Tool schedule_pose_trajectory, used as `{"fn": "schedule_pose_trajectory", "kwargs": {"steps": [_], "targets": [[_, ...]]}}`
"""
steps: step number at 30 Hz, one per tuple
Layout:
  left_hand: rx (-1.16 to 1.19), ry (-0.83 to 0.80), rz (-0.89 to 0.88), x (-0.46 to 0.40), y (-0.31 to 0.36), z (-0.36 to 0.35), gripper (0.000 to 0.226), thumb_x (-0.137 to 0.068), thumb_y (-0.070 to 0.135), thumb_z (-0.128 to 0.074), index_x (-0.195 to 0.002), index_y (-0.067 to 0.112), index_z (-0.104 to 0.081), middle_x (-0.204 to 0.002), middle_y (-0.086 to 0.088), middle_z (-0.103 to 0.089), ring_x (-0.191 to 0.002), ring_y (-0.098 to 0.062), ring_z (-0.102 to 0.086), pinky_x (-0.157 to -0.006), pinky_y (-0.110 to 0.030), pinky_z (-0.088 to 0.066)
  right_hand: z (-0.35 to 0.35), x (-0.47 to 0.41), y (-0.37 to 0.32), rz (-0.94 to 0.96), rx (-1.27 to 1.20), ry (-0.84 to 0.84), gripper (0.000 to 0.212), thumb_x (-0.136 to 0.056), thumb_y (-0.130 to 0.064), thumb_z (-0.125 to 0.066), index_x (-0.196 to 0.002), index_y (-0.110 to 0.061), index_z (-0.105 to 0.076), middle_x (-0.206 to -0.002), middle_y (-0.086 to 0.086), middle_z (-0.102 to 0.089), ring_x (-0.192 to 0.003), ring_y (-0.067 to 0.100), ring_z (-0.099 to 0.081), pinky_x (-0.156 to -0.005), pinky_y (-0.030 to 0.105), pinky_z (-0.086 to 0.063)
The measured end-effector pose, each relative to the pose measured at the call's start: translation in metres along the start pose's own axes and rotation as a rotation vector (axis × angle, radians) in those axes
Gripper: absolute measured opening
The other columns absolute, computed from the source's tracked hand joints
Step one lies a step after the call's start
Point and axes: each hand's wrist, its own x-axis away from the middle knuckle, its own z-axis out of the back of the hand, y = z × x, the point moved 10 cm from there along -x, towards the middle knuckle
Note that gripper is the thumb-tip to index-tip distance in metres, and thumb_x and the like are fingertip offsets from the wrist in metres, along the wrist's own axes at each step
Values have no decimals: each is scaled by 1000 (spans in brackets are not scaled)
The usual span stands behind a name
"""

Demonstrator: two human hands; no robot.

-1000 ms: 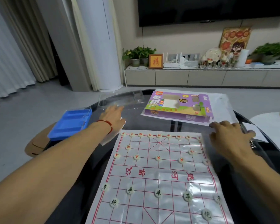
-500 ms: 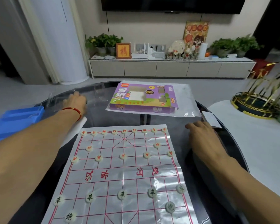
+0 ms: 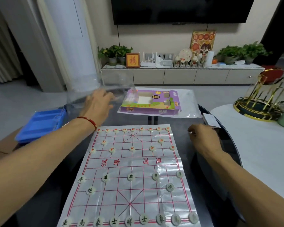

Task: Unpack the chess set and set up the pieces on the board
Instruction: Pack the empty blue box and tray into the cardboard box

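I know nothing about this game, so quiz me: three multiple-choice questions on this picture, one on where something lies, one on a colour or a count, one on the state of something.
1. Where does the purple chess box lie?
A. beyond the board's far edge
B. on the blue tray
C. on the floor

2. What colour is the tray at the left?
A. green
B. blue
C. gold

3. What is the left hand doing?
A. lying flat on the board
B. pinching a chess piece
C. lifting a clear plastic lid

Answers: 1 A, it sits on the table past the paper board. 2 B, it is plainly blue. 3 C, the clear lid shows blurred around its fingers.
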Motion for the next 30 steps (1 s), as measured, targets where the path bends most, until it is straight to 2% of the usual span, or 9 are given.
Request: {"fn": "schedule_pose_trajectory", "kwargs": {"steps": [3,7,12,18,20,23,26,28,30], "targets": [[29,31,-213,31,69,13,23,-88,8,-70,-112,10,-67,-99,-13,-59,-89,-33,-55,-70,-39,-45,10,4,4,-24,-35,9,21,-92,-13,-55,-91,-16,-75,-90,10,-73,-87,38,-66,-72,40,-53],[96,20,-348,62,129,15,26,-81,6,-79,-104,11,-71,-93,-9,-63,-84,-27,-58,-71,-39,-46,33,12,6,-86,-282,41,19,-95,-18,-59,-104,-20,-76,-100,2,-76,-91,26,-68,-83,41,-55],[167,27,-413,79,159,17,39,-72,4,-85,-108,10,-71,-91,-7,-62,-84,-27,-59,-70,-43,-50,79,27,-30,2,-789,35,13,-95,-15,-66,-100,-20,-76,-83,-5,-75,-68,2,-66,-59,18,-51],[195,64,-424,90,183,31,39,-71,4,-86,-107,8,-71,-91,-9,-61,-83,-28,-58,-65,-37,-42,72,32,-61,138,-534,-17,9,-90,-17,-72,-97,-19,-79,-84,-7,-75,-77,6,-69,-79,27,-59],[205,62,-410,91,181,29,39,-70,3,-86,-107,8,-72,-90,-9,-61,-83,-28,-59,-65,-35,-40,81,32,-58,149,-616,5,9,-93,-18,-70,-94,-17,-79,-78,-6,-74,-68,5,-68,-70,25,-58],[245,41,-359,90,173,24,39,-73,4,-85,-110,10,-72,-91,-7,-61,-85,-28,-57,-66,-39,-45,86,22,-14,-33,-790,75,14,-94,-11,-63,-91,-14,-77,-74,2,-73,-62,13,-68,-55,27,-55],[270,32,-322,91,167,21,37,-76,6,-84,-110,11,-71,-92,-7,-59,-85,-27,-56,-66,-44,-49,53,15,35,-142,-455,-24,14,-91,-19,-64,-98,-22,-75,-95,1,-77,-79,20,-72,-72,32,-57],[284,29,-306,91,163,20,36,-78,7,-83,-111,11,-70,-93,-7,-59,-85,-27,-56,-66,-46,-50,21,21,44,-106,-191,-184,29,-89,-30,-69,-117,-23,-72,-115,1,-72,-102,23,-67,-86,36,-54],[291,19,-304,91,162,18,35,-79,8,-82,-113,12,-70,-95,-6,-60,-87,-26,-56,-68,-47,-50,7,20,41,-46,-115,-187,32,-89,-30,-70,-119,-19,-72,-118,6,-70,-106,28,-64,-88,40,-54]]}}
